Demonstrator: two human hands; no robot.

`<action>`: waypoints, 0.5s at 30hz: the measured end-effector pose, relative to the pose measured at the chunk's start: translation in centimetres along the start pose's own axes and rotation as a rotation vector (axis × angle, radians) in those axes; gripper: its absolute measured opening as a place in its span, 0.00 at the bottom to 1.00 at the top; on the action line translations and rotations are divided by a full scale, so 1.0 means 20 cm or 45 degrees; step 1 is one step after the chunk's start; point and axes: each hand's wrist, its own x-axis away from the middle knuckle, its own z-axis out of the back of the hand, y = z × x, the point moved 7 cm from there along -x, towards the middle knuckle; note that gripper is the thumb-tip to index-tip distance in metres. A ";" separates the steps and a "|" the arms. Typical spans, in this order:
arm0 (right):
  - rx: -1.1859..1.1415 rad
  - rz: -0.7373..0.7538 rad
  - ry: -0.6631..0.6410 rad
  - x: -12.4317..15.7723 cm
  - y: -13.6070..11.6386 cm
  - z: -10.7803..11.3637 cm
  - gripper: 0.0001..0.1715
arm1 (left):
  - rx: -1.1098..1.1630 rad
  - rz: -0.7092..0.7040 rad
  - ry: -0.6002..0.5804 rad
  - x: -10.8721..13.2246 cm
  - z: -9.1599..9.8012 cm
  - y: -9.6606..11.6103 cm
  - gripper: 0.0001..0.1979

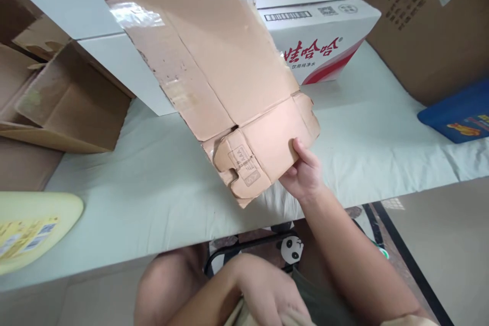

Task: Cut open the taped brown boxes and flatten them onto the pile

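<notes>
Your right hand (303, 170) has its grip clamped on the lower flap of the flattened brown cardboard box (225, 86) — tilted above the white surface (153, 188) at its near edge. Your left hand (267, 298) lies at your lap — its grip can't be told.

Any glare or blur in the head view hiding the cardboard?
Head view: soft, even light; only the tape strip on the cardboard glares white. Head view: the right hand pinching its lower edge is sharp; the left hand near the bottom edge looks slightly blurred.
</notes>
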 end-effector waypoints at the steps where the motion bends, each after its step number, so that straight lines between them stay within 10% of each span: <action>1: 0.004 0.015 0.004 0.01 -0.01 0.00 0.37 | 0.055 -0.072 0.233 0.08 0.06 0.04 0.17; 7: 0.079 0.339 0.324 0.11 -0.31 0.10 0.30 | 0.261 -0.078 0.631 0.39 0.09 0.14 0.28; 12: 0.201 1.057 0.995 0.35 -0.74 0.46 0.29 | 0.095 -0.056 0.874 0.47 0.08 0.12 0.28; 15: 0.474 1.151 1.182 0.41 -0.89 0.67 0.21 | 0.195 -0.189 0.954 0.50 0.07 0.12 0.28</action>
